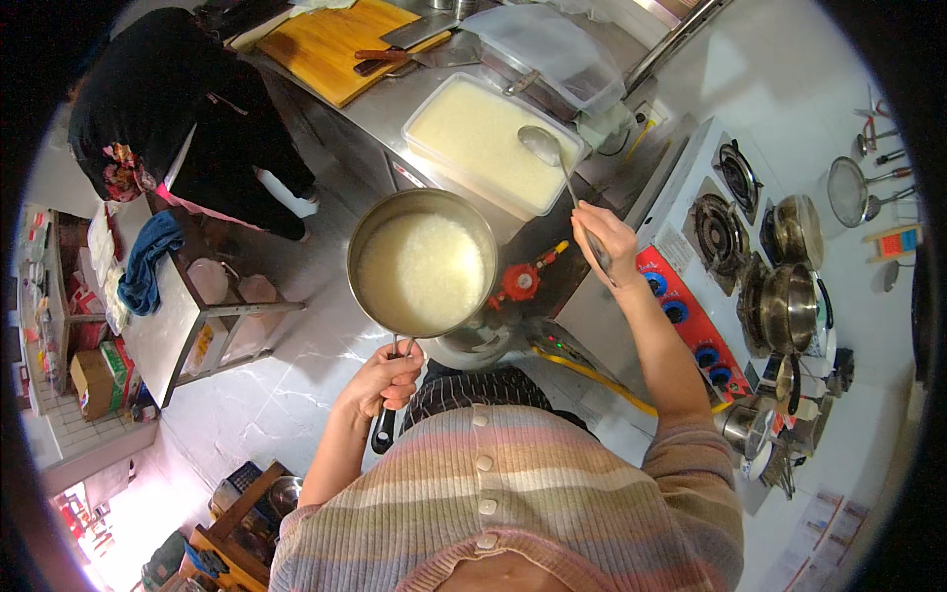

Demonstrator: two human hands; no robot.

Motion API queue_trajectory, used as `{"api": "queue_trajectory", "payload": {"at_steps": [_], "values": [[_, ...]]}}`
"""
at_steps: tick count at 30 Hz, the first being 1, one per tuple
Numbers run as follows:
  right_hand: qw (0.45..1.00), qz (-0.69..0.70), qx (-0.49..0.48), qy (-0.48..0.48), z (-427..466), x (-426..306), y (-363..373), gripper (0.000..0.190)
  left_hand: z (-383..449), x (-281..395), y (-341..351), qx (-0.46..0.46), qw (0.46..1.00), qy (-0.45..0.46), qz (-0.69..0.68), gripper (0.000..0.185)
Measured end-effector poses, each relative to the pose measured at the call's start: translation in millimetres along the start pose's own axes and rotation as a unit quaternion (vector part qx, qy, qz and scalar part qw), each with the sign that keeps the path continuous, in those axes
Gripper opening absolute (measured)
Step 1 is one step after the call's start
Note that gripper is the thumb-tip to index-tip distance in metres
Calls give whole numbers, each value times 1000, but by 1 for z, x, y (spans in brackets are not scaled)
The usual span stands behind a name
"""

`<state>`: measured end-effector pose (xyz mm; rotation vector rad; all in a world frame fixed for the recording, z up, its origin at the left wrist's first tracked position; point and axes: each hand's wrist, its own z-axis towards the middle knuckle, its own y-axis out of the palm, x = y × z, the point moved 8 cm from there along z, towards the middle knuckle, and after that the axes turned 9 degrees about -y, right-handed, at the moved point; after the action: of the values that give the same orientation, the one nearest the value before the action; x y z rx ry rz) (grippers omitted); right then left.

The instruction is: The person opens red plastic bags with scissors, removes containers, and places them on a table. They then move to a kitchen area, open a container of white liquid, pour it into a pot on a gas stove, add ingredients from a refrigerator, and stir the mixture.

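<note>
My left hand [386,376] grips the black handle of a metal saucepan [422,263], which is held up in front of me with a whitish, grainy liquid inside. In my right hand [608,243] is the handle of a metal ladle [541,145]. The ladle's bowl rests at the surface in the right part of a rectangular translucent plastic tub [530,207]. Pale, creamy liquid [473,137] fills that tub nearly to its rim. The tub sits at the edge of a stainless steel counter [373,122], beyond the saucepan.
A gas range [677,255] with pots stands at right. Behind the tub are a lidded plastic container [551,55], a yellow cutting board [333,48] and a cleaver [422,31]. Another person [177,111] bends at upper left, near a steel table [166,333] with a blue cloth [150,263].
</note>
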<state>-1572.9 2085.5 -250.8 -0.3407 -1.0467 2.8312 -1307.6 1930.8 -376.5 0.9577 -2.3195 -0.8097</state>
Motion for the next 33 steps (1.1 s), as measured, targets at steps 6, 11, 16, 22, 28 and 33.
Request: {"api": "queue_trajectory", "payload": {"at_steps": [6, 11, 16, 22, 28, 33], "values": [[762, 299, 302, 488, -40, 95, 23, 15, 8, 7, -10, 1, 1000, -16, 9, 5], [614, 350, 394, 588, -78, 150, 3, 15, 17, 5, 2, -3, 1000, -16, -8, 7], [654, 381, 380, 531, -55, 146, -15, 16, 21, 1, 11, -4, 1000, -7, -17, 8], [696, 389, 373, 475, -32, 143, -37, 15, 32, 6, 22, 15, 1000, 23, -7, 9], [734, 385, 348, 439, -15, 142, -63, 15, 47, 10, 23, 25, 998, 36, 35, 10], [752, 408, 303, 420, 5, 97, -95, 14, 54, 11, 26, -17, 998, 32, 42, 10]]}}
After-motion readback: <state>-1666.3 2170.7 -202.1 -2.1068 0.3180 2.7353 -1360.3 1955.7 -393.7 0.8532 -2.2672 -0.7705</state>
